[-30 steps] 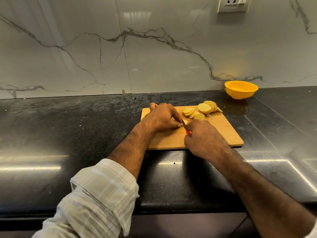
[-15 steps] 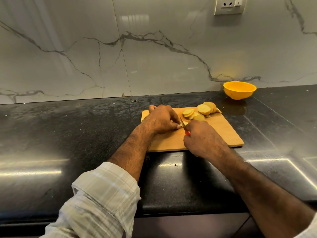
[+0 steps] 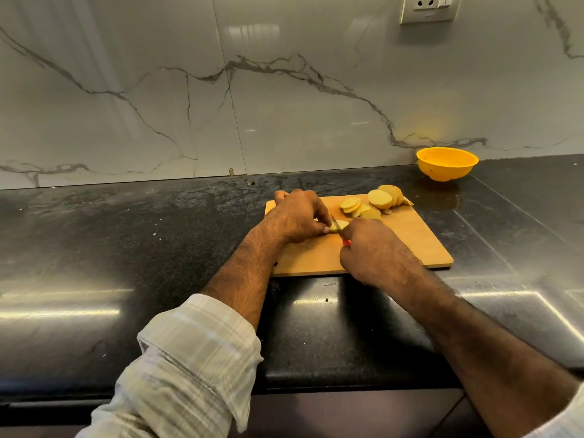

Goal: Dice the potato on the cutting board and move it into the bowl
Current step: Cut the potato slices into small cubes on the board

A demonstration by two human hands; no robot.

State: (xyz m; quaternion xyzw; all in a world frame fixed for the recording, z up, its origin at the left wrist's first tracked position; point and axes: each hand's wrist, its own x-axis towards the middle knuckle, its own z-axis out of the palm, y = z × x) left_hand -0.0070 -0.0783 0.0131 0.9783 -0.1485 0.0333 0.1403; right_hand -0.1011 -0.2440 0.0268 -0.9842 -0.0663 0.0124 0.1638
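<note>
Sitting near the front edge of a black counter (image 3: 158, 248), a wooden cutting board (image 3: 410, 245) holds potato slices (image 3: 376, 202) along its far edge. Left hand (image 3: 295, 216) curls over a potato piece (image 3: 338, 225). Right hand (image 3: 371, 251) grips a red-handled knife (image 3: 344, 240). Yellow bowl (image 3: 447, 164) stands apart, behind right.

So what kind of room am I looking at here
Most likely a home kitchen. A dark stone counter runs along a marble-look wall with a power socket, and the hands are cutting potato slices on a wooden cutting board.
</note>
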